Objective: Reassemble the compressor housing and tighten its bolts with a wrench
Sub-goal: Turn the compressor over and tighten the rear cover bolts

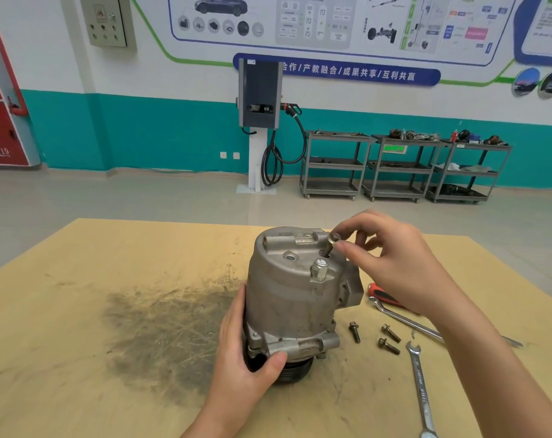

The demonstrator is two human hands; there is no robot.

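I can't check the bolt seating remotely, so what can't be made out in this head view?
- Bolt thread depth in compressor: its tip is hidden inside the hole.
- Screwdriver shaft: behind the right hand.
- Wrench lower end: cut off by the frame's bottom edge.
- Pulley end: covered by the left hand.

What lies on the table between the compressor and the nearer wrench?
In the head view, three loose bolts lie on the table between the compressor and the nearer wrench.

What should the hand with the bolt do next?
Probably keep twirling the bolt down with the right hand. Its threads still stand tall above the compressor, which the left hand steadies. The wrench lies waiting on the table.
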